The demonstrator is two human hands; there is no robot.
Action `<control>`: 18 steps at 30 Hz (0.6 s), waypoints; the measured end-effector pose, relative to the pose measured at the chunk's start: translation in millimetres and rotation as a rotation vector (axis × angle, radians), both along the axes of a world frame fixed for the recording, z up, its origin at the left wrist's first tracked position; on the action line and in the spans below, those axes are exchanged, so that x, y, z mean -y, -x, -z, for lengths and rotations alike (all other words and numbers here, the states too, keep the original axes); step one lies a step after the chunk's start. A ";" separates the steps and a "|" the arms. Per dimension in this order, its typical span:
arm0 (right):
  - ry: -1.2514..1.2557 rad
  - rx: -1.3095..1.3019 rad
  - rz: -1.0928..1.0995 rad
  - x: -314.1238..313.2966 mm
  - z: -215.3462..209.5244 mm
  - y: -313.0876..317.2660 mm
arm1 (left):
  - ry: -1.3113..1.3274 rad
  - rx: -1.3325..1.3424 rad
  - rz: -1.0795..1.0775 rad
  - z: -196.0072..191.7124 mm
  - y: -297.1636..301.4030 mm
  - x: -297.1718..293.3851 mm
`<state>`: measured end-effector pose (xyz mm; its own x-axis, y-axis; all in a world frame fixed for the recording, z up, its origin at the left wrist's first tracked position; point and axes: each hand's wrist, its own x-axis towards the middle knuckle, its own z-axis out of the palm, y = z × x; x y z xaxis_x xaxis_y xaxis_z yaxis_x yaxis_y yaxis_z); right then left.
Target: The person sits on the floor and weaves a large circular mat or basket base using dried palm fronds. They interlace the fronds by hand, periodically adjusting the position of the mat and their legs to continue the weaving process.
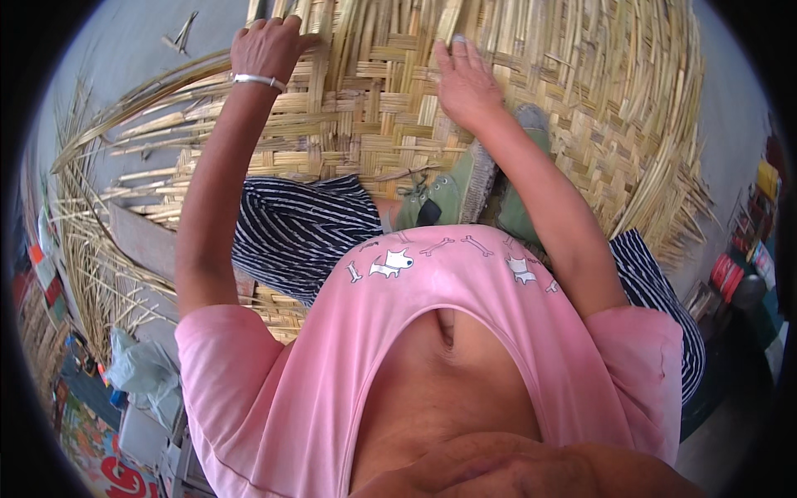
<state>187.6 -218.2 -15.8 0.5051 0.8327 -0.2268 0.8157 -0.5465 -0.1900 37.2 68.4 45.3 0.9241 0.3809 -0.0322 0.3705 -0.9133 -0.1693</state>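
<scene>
A partly woven mat of pale, flattened reed strips (398,124) spreads before me on the floor. My left hand (270,50) is over its far left edge, fingers bent down with the thumb out to the side. Strips run under and beyond those fingers, and what they grip is hidden. My right hand (469,87) lies palm down on the weave, right of the middle, with its fingers stretched out. Something greyish covers one of its fingertips. Between my arms, my green shoes (440,195) rest on the mat.
Unwoven strips (141,124) fan out past the mat's left edge onto the grey floor. A pale plastic bag (145,365) sits at the lower left. At the right stand assorted items, among them a red roll (726,275) and a yellow object (767,180).
</scene>
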 end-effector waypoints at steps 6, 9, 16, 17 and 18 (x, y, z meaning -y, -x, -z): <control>0.053 0.017 0.013 -9.3 6.7 -0.5 | 0.259 0.390 0.056 49.1 -23.9 103.6; 0.027 -0.010 0.013 -10.3 6.0 -1.5 | 0.291 0.200 0.033 77.3 -26.4 138.8; 0.074 -0.104 -0.113 -2.0 -36.1 -25.5 | 0.242 0.125 0.051 102.7 -20.7 143.2; 0.118 -0.130 -0.164 2.8 -52.5 -36.9 | 0.221 0.088 0.054 100.2 -22.5 143.5; 0.165 -0.162 -0.217 8.5 -66.8 -47.9 | 0.192 0.026 0.039 94.5 -22.9 145.6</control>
